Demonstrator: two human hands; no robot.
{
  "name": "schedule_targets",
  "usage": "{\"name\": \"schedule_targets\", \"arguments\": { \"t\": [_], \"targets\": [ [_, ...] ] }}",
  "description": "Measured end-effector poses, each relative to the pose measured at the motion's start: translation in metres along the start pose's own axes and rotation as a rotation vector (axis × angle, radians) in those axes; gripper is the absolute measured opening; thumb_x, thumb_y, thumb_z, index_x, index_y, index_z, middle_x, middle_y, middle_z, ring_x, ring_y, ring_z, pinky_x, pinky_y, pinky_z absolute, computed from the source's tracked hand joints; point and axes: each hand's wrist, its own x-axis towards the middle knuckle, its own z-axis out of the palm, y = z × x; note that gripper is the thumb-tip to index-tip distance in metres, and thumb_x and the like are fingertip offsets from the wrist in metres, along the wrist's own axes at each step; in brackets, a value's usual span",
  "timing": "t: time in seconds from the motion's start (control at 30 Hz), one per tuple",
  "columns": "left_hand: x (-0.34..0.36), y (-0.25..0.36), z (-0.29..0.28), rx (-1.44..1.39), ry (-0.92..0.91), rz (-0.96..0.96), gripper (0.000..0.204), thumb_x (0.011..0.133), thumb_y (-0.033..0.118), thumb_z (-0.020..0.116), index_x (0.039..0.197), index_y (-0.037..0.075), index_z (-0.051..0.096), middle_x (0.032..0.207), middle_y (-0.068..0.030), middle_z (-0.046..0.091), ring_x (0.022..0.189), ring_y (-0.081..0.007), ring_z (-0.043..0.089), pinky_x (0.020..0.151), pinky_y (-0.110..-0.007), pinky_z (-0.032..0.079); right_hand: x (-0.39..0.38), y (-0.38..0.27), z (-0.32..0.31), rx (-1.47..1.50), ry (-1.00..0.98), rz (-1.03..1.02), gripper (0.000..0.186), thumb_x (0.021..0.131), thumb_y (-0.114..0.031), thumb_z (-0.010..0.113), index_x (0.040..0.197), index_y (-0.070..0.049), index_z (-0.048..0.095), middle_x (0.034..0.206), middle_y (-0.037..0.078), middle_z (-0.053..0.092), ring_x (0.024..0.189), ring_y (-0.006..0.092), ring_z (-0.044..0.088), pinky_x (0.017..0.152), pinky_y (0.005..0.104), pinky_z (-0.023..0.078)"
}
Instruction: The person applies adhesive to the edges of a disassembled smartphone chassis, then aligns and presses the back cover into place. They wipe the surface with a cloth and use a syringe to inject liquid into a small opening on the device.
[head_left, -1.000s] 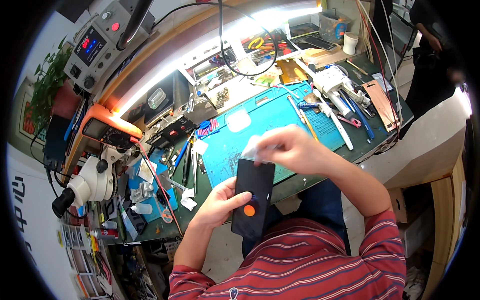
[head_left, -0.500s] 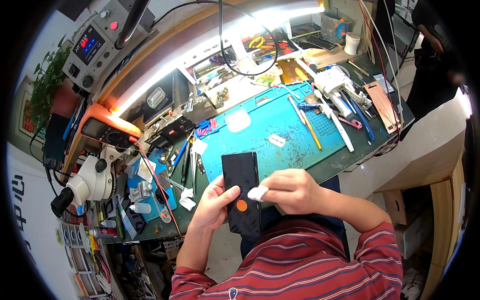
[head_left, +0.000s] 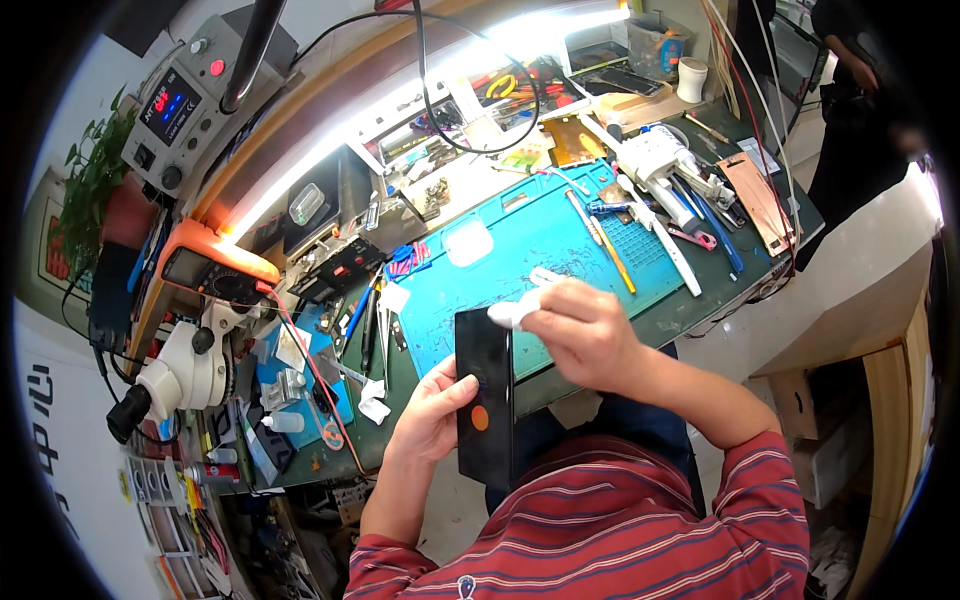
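Observation:
A dark smartphone [head_left: 484, 365] with an orange round spot on its screen is held upright in front of my body. My left hand [head_left: 436, 411] grips its left side, the thumb lying over the screen. Between the pinched fingers of my right hand [head_left: 585, 335] is a white wipe [head_left: 512, 310], which touches the phone's top right corner. Just beyond, a blue work mat [head_left: 450, 330] covers the bench; a small white piece [head_left: 543, 276] on it is partly hidden by my right hand.
An orange multimeter [head_left: 215, 262] and a white microscope part [head_left: 180, 372] stand at the left. Another crumpled white wipe [head_left: 373, 402] lies near the bench's front edge. Pens, tweezers and a pink-handled tool [head_left: 692, 238] crowd the right side. A person [head_left: 870, 120] stands at the far right.
My right hand has moved the wipe up from the middle of the phone's right edge to its top corner. The phone has turned slightly in my left hand.

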Motion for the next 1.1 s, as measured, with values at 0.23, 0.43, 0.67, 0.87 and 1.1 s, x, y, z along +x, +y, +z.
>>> {"name": "schedule_targets", "arguments": {
  "t": [0.23, 0.43, 0.67, 0.87, 1.1],
  "targets": [
    [0.006, -0.010, -0.017, -0.202, -0.145, -0.015, 0.043, 0.099, 0.015, 0.067, 0.136, -0.001, 0.050, 0.122, -0.0179, 0.068, 0.093, -0.0260, 0.075, 0.081, -0.046, 0.065, -0.013, -0.010, 0.005, 0.097, -0.021, -0.074, 0.030, 0.077, -0.001, 0.068, 0.105, -0.008, 0.072, 0.090, 0.005, 0.065, 0.077, 0.0244, 0.065, 0.061, 0.0350, 0.055],
    [0.009, -0.012, -0.017, -0.243, -0.138, -0.010, 0.045, 0.100, 0.014, 0.066, 0.138, -0.002, 0.048, 0.122, -0.0195, 0.068, 0.094, -0.0287, 0.076, 0.081, -0.047, 0.065, -0.015, -0.017, 0.010, 0.225, 0.024, -0.057, 0.031, 0.077, 0.003, 0.068, 0.106, -0.006, 0.071, 0.090, 0.005, 0.064, 0.076, 0.0238, 0.064, 0.060, 0.0355, 0.054],
    [0.008, -0.011, -0.005, -0.251, -0.202, -0.025, 0.041, 0.102, 0.016, 0.064, 0.135, -0.002, 0.048, 0.120, -0.0191, 0.069, 0.094, -0.0284, 0.075, 0.080, -0.045, 0.065, 0.004, 0.003, 0.004, 0.070, 0.050, 0.061, 0.025, 0.079, 0.003, 0.065, 0.102, -0.005, 0.070, 0.087, 0.009, 0.063, 0.076, 0.0290, 0.063, 0.061, 0.0399, 0.052],
    [0.018, -0.001, -0.012, -0.129, -0.080, 0.083, 0.037, 0.106, 0.020, 0.057, 0.135, -0.003, 0.054, 0.117, -0.0136, 0.071, 0.097, -0.0225, 0.074, 0.084, -0.036, 0.062, -0.024, -0.033, 0.010, 0.360, -0.058, -0.084, 0.029, 0.071, 0.002, 0.067, 0.098, -0.008, 0.071, 0.089, 0.006, 0.064, 0.076, 0.0243, 0.065, 0.061, 0.0372, 0.055],
    [0.021, -0.004, -0.002, -0.087, 0.094, 0.098, 0.034, 0.106, 0.018, 0.057, 0.134, -0.001, 0.057, 0.120, -0.0111, 0.071, 0.103, -0.0198, 0.071, 0.090, -0.034, 0.059, -0.024, -0.026, 0.005, 0.346, -0.104, 0.038, 0.027, 0.076, 0.003, 0.069, 0.102, -0.005, 0.070, 0.092, 0.009, 0.066, 0.079, 0.0293, 0.066, 0.066, 0.0373, 0.055]
  ]
}}
